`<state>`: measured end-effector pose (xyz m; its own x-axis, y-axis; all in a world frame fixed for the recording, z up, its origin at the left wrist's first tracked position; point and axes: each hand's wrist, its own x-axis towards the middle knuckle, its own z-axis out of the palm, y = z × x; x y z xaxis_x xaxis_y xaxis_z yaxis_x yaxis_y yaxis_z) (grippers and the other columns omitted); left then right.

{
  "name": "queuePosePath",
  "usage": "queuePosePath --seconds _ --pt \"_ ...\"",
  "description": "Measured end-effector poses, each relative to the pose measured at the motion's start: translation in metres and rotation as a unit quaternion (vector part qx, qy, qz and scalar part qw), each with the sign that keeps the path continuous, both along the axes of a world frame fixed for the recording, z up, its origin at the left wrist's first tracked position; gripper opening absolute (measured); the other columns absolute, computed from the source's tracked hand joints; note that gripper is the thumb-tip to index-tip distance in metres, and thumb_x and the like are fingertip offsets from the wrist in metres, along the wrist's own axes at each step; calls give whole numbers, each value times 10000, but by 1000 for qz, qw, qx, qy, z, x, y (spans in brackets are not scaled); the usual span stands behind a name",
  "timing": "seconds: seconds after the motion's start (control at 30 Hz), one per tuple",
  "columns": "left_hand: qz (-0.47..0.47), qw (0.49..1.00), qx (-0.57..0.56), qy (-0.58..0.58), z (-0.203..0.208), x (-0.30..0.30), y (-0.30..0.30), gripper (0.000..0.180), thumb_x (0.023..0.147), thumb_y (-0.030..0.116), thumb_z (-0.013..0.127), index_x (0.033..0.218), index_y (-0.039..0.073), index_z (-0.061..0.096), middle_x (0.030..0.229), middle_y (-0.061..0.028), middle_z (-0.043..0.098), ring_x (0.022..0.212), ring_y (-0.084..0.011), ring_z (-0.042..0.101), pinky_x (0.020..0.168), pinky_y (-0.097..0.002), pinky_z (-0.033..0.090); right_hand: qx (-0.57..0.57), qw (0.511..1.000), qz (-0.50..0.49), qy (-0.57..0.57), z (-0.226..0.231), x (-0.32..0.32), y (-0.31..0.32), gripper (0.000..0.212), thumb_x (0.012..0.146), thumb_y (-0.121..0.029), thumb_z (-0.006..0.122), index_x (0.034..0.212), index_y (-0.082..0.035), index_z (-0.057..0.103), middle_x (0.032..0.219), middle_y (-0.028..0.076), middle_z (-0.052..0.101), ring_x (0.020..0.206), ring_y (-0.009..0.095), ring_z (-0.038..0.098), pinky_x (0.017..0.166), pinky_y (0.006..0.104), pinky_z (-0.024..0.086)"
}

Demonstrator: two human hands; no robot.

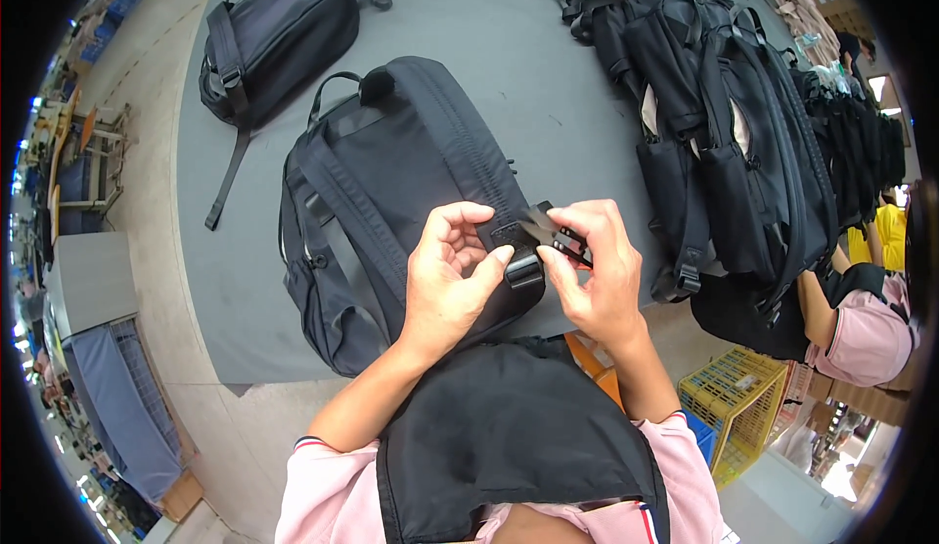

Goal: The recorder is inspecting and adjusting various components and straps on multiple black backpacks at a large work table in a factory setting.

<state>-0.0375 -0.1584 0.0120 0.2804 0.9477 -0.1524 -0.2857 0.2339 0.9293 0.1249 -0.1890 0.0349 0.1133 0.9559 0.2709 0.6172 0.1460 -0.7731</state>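
A black backpack [391, 153] lies on the grey table with its shoulder straps facing up. Near its lower right corner, my left hand [445, 275] pinches the end of a shoulder strap [504, 235] between thumb and fingertips. Just below that grip sits a black plastic buckle [524, 271]. In my right hand [602, 265] is a pair of thread snips [567, 241] with a black handle. Their blurred metal blades point left and touch or nearly touch the strap end; I cannot tell which.
Another black backpack [284, 40] lies at the far left of the grey table [528, 74], one strap trailing. Several black backpacks [709, 123] are stacked along the right side. Beyond them a person in a pink shirt [861, 339] bends over. A yellow crate [734, 397] stands at lower right.
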Motion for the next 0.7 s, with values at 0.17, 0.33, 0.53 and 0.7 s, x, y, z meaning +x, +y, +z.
queuePosePath --seconds 0.17,0.33,0.53,0.7 --pt "-3 999 19 37 4 -1 -2 389 772 -58 657 1128 -18 503 1010 -60 515 865 -79 530 754 -206 466 59 981 51 -178 7 4 -4 329 700 -71 710 1010 -71 599 893 63 571 632 220 554 569 316 444" --pt "3 998 36 55 2 -4 -3 401 763 -63 656 1135 -16 512 996 -54 528 847 -77 533 754 -210 469 63 975 57 -204 9 2 -8 330 704 -62 699 1018 -59 597 891 66 569 628 225 546 574 316 444" --pt "-21 999 20 39 5 -8 -2 418 788 -80 629 1171 -26 471 1012 -61 531 913 -90 552 810 -217 470 65 985 34 -157 1 -7 -11 320 715 -43 689 1019 -48 592 893 82 563 615 220 543 553 307 440" --pt "-27 1000 -5 5 9 -9 -1 404 782 -72 627 1158 -20 492 1002 -56 555 886 -86 562 799 -216 474 -29 990 8 134 -13 -15 -15 242 772 -12 657 1001 -28 581 884 68 561 609 141 547 540 261 437"
